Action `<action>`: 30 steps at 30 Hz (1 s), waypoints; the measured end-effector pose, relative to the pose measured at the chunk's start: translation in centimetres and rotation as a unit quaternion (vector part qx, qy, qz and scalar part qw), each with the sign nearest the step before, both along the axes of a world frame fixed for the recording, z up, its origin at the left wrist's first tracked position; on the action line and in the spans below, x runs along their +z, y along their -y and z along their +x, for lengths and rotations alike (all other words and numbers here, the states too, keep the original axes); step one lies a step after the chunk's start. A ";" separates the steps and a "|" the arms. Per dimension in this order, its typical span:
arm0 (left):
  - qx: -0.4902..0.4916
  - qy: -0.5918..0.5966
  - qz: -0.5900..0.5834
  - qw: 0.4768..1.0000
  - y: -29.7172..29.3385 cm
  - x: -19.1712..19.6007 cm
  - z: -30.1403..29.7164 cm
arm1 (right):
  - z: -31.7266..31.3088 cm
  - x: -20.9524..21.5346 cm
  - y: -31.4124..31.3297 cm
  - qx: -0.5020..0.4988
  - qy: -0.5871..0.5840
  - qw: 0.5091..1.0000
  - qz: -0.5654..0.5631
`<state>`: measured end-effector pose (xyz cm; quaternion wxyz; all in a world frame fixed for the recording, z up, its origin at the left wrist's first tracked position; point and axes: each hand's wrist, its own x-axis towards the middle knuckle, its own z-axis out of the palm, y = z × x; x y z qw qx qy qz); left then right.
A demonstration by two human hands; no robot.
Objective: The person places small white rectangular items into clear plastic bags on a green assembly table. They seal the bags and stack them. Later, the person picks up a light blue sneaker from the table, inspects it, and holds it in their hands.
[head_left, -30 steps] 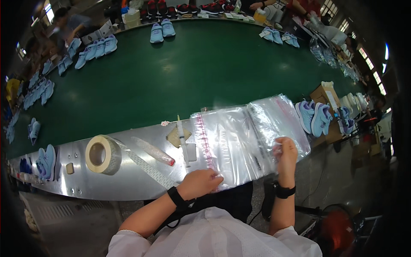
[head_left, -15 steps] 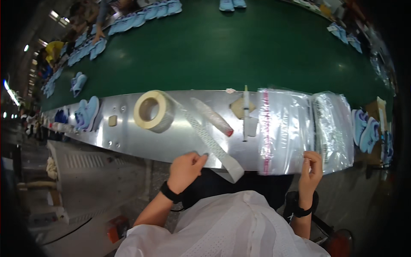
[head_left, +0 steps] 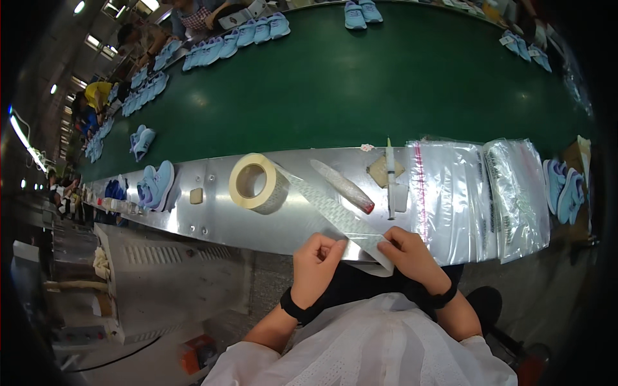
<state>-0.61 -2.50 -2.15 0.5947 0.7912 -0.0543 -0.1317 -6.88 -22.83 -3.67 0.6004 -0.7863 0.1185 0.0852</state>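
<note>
From the wearer's seat, with twelve o'clock straight ahead, the right hand [head_left: 415, 257] bends inward and pinches the edge of a pale label strip [head_left: 329, 206] between thumb and fingers, close to its free end. The left hand [head_left: 315, 265] is at nine o'clock from it — fingers curled, thumb tip drawn in narrow beside the strip's left edge; I cannot tell whether anything is caught between its fingertips. The strip's loose end hangs between the two hands, past the near edge of the metal table [head_left: 270, 233].

From there the strip runs away toward ten o'clock, up to the label roll [head_left: 273, 186], which lies well apart from both hands. A clear sleeve with a red end [head_left: 343, 186] lies just beyond the strip at half past eleven. A syringe-like tube [head_left: 390, 186] points away between twelve and one, lying across a tan pad [head_left: 377, 172]. At two o'clock are the flat clear bags [head_left: 450, 202], near the right hand. Blue shoes [head_left: 156, 186] stand between nine and ten, well apart from the hands.

Farther out spreads the green surface [head_left: 360, 83] — more shoes line its far side at eleven, with a pair [head_left: 363, 15] at twelve.
</note>
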 end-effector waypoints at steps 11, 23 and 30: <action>0.179 -0.080 -0.042 0.980 -6.6 -1.2 7.7 | -3.0 3.7 3.3 0.256 0.015 0.966 0.026; -0.198 -0.105 0.001 0.974 0.5 2.6 -1.4 | -0.5 2.6 -1.7 0.063 0.111 0.989 0.078; -0.150 -0.132 -0.063 0.978 1.2 2.1 -1.5 | -0.4 2.0 -1.7 0.037 0.119 0.991 -0.048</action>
